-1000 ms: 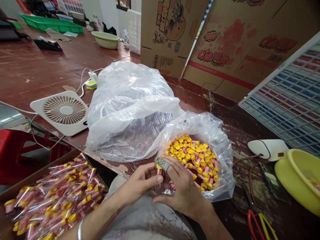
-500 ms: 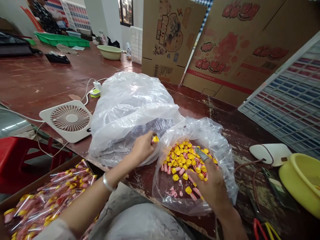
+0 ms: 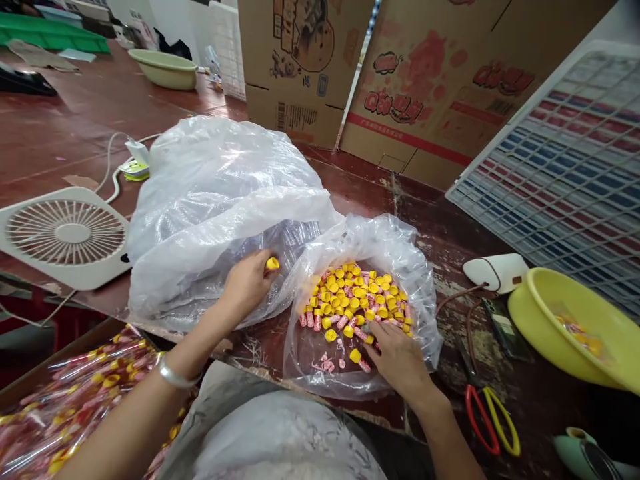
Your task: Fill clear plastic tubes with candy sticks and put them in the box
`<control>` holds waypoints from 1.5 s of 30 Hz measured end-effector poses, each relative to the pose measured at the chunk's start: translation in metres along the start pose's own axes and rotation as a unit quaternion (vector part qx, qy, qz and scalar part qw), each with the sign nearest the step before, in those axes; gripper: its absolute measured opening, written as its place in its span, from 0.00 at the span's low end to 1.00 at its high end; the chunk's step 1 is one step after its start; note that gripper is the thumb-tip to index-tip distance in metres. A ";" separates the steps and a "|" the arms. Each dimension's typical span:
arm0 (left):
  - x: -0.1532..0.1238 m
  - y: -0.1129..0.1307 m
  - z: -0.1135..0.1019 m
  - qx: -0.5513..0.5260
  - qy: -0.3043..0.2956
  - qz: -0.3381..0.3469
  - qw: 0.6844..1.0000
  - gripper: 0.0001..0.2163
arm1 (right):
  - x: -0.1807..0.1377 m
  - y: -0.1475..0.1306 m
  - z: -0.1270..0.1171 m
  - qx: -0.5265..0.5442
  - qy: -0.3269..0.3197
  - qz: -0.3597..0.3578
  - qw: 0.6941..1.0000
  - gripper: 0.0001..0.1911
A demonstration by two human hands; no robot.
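My left hand (image 3: 247, 283) is closed in a pinch on a small yellow cap (image 3: 273, 263), in front of the mouth of a large translucent plastic bag (image 3: 225, 160). Clear tubes (image 3: 295, 237) show inside that bag. My right hand (image 3: 400, 360) is in a smaller clear bag (image 3: 425, 280), at the near edge of a pile of yellow caps with pink patterned pieces (image 3: 353, 300). Its thumb and forefinger close around one yellow-capped pink piece (image 3: 369, 340). Loose pink scraps (image 3: 327, 365) lie on the bag's floor.
A box of filled, yellow-capped tubes (image 3: 100, 393) stands at lower left, below a white fan (image 3: 73, 233). To the right are a yellow basin (image 3: 545, 333), red-and-yellow-handled scissors (image 3: 487, 413) and a white device with a cord (image 3: 495, 272). Cardboard boxes (image 3: 400, 133) stand behind.
The view has swung right and down. My right hand's fingers have drawn together at the pile's near edge. My left hand still holds the yellow cap near the large bag's mouth.
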State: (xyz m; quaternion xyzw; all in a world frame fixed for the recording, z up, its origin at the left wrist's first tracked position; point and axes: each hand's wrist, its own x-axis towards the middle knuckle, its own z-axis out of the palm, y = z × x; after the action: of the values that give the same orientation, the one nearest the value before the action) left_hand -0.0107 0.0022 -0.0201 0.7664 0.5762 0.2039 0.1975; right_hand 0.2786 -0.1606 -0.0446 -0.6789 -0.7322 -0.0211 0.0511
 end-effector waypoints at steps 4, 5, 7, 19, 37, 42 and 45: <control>-0.054 0.010 -0.014 -0.251 -0.145 0.028 0.957 0.17 | 0.001 -0.003 -0.010 0.216 0.081 0.022 0.973 0.09; -0.065 0.015 -0.014 -0.294 -0.181 0.037 0.938 0.16 | 0.001 -0.008 -0.015 0.288 0.098 0.033 0.952 0.11; -0.081 0.027 -0.010 -0.341 -0.219 0.045 0.913 0.15 | 0.005 -0.021 -0.026 0.381 0.118 0.042 0.916 0.15; -0.097 0.051 0.008 -0.570 -0.238 -0.041 0.785 0.16 | 0.020 -0.080 -0.042 0.276 0.136 -0.192 0.932 0.30; 0.030 0.005 0.007 -0.003 -0.037 -0.025 0.999 0.08 | 0.002 0.003 -0.010 0.083 0.079 -0.002 0.993 0.13; 0.063 -0.004 0.032 0.056 -0.085 0.041 0.994 0.10 | -0.020 0.016 -0.007 0.035 0.016 0.009 0.999 0.13; 0.065 -0.011 0.036 0.071 -0.119 0.095 0.986 0.11 | -0.025 0.013 -0.014 0.053 -0.023 0.024 0.998 0.10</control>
State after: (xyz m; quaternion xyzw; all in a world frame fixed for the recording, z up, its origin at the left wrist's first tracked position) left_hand 0.0166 0.0654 -0.0504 0.8488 0.4857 0.0874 0.1896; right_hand 0.2944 -0.1854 -0.0333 -0.6926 -0.7170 0.0345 0.0711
